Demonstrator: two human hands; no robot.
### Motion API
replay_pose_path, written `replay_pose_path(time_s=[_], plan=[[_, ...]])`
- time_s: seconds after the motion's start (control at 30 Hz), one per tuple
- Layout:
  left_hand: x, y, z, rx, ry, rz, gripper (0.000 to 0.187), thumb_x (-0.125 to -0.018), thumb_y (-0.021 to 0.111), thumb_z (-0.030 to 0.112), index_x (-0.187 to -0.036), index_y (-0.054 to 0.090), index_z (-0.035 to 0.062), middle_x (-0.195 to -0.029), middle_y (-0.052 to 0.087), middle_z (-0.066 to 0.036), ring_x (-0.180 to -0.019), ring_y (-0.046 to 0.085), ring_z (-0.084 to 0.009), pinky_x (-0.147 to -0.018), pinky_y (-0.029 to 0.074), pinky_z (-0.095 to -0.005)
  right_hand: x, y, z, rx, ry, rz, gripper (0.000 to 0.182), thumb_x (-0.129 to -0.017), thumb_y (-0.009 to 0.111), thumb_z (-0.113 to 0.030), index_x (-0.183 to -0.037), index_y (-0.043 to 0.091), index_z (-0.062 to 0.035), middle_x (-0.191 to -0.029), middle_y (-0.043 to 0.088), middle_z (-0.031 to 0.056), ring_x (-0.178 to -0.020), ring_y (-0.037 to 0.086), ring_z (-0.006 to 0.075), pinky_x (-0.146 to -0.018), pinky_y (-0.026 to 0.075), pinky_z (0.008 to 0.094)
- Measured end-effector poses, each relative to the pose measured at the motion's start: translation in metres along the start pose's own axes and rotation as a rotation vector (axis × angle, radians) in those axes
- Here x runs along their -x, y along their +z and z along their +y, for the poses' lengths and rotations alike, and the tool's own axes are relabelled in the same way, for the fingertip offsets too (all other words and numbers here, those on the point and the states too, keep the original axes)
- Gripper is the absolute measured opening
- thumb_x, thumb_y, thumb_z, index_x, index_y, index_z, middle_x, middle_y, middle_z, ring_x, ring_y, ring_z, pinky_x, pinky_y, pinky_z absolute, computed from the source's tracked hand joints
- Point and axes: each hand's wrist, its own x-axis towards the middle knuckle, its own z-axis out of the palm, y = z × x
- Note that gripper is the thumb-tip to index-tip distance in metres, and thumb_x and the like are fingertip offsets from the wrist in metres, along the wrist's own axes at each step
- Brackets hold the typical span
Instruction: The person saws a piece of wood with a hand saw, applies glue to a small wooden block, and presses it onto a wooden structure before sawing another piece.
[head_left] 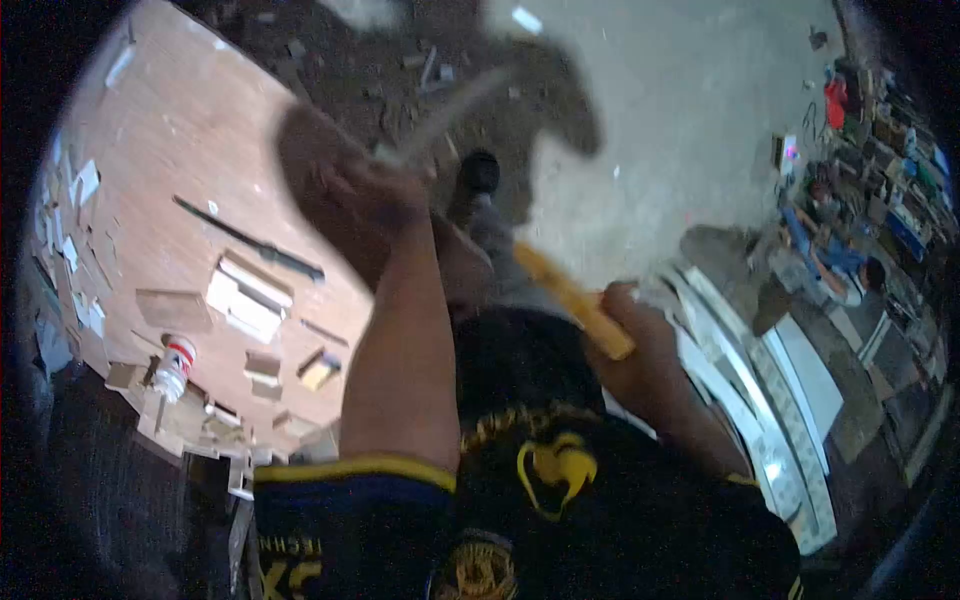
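My left hand [385,200] reaches forward over the edge of a pale wooden board and is blurred by motion. Its fingers look closed around one end of a thin greyish strip [450,115], which runs up and to the right; the blur hides what kind it is. In my right hand [640,345], low at my right side, is a flat yellow bar [575,300]. It slants up to the left in front of my legs, and the hand is closed on its lower part. The pale wooden board [300,180] fills the left side.
On the board lie a long dark tool [250,238], a white block [245,305], wood offcuts [175,308] and a clear bottle [175,368]. Long white panels [735,370] lie to my right. Beyond them a person [825,265] sits near cluttered materials. Scraps litter the dark floor [340,60].
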Motion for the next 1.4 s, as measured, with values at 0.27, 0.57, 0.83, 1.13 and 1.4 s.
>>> replay_pose_path(time_s=[0.27, 0.57, 0.83, 1.13, 1.4], plan=[[-0.017, 0.014, 0.003, 0.140, -0.062, -0.086, 0.022, -0.086, 0.048, 0.006, -0.098, 0.052, -0.0120, -0.133, 0.040, -0.032, -0.129, 0.037, -0.0456, -0.109, 0.029, -0.0581, 0.007, -0.022, 0.044, -0.215, 0.060, 0.498, 0.015, -0.087, 0.064, -0.006, -0.085, 0.049, -0.0040, -0.066, 0.057, 0.0123, -0.059, 0.062, 0.0257, -0.055, 0.047, 0.0349], [-0.022, 0.014, 0.004, 0.091, 0.008, 0.076, 0.013, -0.085, 0.047, 0.004, -0.089, 0.055, -0.0061, -0.124, 0.051, -0.026, -0.119, 0.048, -0.0430, -0.103, 0.033, -0.0580, -0.001, -0.013, 0.095, -0.331, -0.140, 0.594, 0.016, -0.093, 0.060, -0.006, -0.084, 0.047, -0.0029, -0.069, 0.047, 0.0058, -0.063, 0.048, 0.0149, -0.059, 0.042, 0.0284], [-0.023, 0.019, 0.003, 0.228, -0.031, 0.238, 0.016, -0.085, 0.046, 0.005, -0.084, 0.058, -0.0046, -0.124, 0.053, -0.021, -0.115, 0.051, -0.0398, -0.104, 0.033, -0.0586, 0.015, -0.034, 0.125, -0.605, -0.090, 0.498, 0.018, -0.093, 0.061, -0.009, -0.083, 0.047, -0.0043, -0.063, 0.046, 0.0058, -0.059, 0.047, 0.0127, -0.056, 0.042, 0.0286], [0.013, -0.040, -0.058, 0.272, -0.256, 0.127, 0.024, -0.095, 0.046, 0.015, -0.097, 0.060, -0.0038, -0.111, 0.057, -0.021, -0.102, 0.055, -0.0394, -0.090, 0.045, -0.0443, 0.029, -0.041, 0.101, -0.263, -0.359, 0.590, 0.018, -0.091, 0.063, -0.007, -0.082, 0.048, -0.0025, -0.065, 0.050, 0.0086, -0.060, 0.047, 0.0114, -0.055, 0.042, 0.0302], [0.052, -0.087, -0.086, 0.382, 0.294, -0.189, 0.042, -0.076, 0.074, 0.018, -0.111, 0.059, 0.0008, -0.110, 0.058, -0.015, -0.103, 0.053, -0.0377, -0.090, 0.043, -0.0468, 0.018, 0.032, 0.045, -0.115, -0.733, 0.538, 0.017, -0.082, 0.070, -0.008, -0.094, 0.057, -0.0045, -0.082, 0.065, 0.0139, -0.074, 0.064, 0.0292, -0.064, 0.046, 0.0364]])
